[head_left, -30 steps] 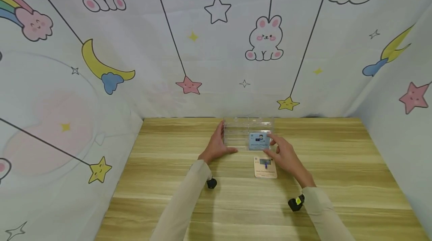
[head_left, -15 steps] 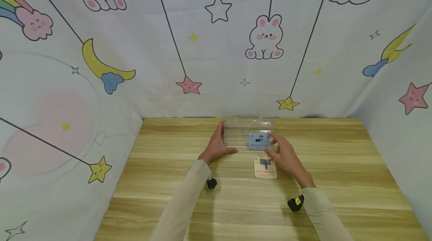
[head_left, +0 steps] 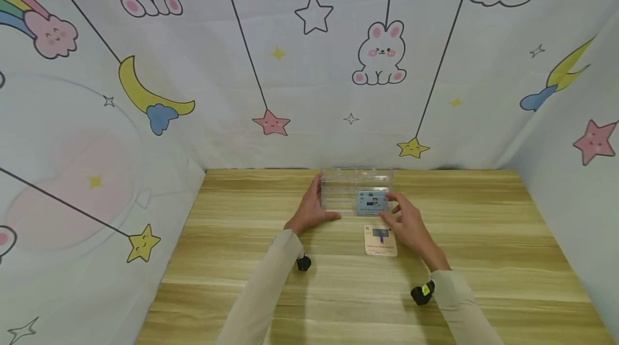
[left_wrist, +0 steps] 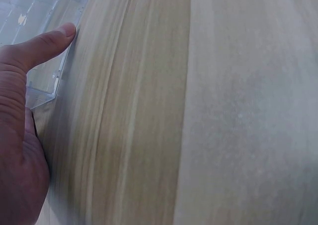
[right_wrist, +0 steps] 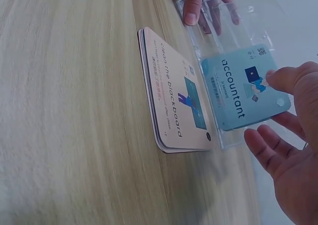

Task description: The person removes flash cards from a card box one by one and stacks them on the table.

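My left hand [head_left: 311, 208] grips the left end of a clear plastic box [head_left: 338, 196] with dividers. Its thumb [left_wrist: 54, 41] lies along the front edge and the fingers go round the side, partly hidden. At the box's right compartment, my right hand [head_left: 411, 222] pinches a stack of light blue flash cards [right_wrist: 238, 88], the top one printed "accountant". The right thumb [right_wrist: 285, 80] presses on the card face, with a finger behind the stack. In front of the box lies a stack of cream flash cards [right_wrist: 174, 96] reading "clean the blackboard".
The box stands at the back of a wood-grain table [head_left: 348, 302], close to a white curtain [head_left: 314, 76] printed with stars and rabbits. More of this curtain rises on both sides of the table.
The blue flash cards have shifted very slightly at the right compartment, and their printed text sits a little lower. Both hands keep nearly the same place.
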The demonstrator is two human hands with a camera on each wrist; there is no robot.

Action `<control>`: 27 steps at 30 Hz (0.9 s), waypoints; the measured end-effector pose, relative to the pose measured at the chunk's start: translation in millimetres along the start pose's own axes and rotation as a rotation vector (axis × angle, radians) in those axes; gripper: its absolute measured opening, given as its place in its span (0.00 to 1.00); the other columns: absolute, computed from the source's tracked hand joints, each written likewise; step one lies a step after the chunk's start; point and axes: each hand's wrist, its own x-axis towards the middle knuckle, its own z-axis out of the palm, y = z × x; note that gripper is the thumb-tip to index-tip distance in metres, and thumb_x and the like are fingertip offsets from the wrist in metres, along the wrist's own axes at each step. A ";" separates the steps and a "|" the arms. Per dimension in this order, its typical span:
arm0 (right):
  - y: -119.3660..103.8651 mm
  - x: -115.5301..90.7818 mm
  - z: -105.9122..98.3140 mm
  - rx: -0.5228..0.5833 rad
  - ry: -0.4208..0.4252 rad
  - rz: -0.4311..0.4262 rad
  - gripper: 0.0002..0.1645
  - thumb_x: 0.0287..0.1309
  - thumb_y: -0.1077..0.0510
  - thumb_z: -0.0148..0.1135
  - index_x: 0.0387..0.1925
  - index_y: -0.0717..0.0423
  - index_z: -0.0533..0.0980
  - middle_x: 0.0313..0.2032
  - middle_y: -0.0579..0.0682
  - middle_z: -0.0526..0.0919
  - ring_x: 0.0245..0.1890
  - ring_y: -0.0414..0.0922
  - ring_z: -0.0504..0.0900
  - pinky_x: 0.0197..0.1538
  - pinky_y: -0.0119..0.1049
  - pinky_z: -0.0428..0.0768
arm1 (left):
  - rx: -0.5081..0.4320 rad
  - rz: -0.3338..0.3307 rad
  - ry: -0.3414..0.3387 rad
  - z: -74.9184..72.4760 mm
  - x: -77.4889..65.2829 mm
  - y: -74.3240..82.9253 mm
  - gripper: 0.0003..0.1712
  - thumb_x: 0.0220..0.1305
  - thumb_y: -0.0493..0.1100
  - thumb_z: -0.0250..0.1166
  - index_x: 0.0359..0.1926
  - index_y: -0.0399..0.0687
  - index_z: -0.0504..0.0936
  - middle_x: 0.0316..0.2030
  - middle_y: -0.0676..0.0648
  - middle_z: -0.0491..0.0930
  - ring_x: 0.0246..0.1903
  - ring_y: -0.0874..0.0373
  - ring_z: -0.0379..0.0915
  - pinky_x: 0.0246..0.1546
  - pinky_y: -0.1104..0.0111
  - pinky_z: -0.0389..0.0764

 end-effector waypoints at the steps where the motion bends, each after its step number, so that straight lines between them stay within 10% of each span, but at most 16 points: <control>1: 0.3 0.1 0.7 0.003 0.003 -0.006 0.29 0.69 0.59 0.69 0.66 0.60 0.70 0.59 0.59 0.79 0.44 0.52 0.79 0.40 0.42 0.84 | -0.002 0.001 0.000 0.1 -0.3 0.3 0.80 0.45 0.48 0.88 0.84 0.49 0.38 0.81 0.42 0.48 0.78 0.50 0.50 0.75 0.64 0.60; 11: 2.3 5.3 4.9 0.001 0.014 -0.081 0.12 0.69 0.64 0.66 0.52 0.58 0.80 0.51 0.53 0.82 0.45 0.53 0.79 0.37 0.39 0.82 | 0.001 0.003 0.003 0.6 -1.4 0.1 0.80 0.45 0.48 0.88 0.84 0.51 0.38 0.81 0.42 0.48 0.78 0.51 0.49 0.75 0.64 0.60; 27: -9.0 14.7 -3.6 -0.020 0.034 -0.071 0.20 0.64 0.68 0.70 0.57 0.58 0.80 0.54 0.56 0.83 0.45 0.51 0.78 0.37 0.36 0.82 | -0.004 -0.015 -0.003 0.6 -0.7 1.2 0.80 0.45 0.49 0.88 0.84 0.52 0.37 0.82 0.45 0.47 0.78 0.55 0.48 0.74 0.70 0.58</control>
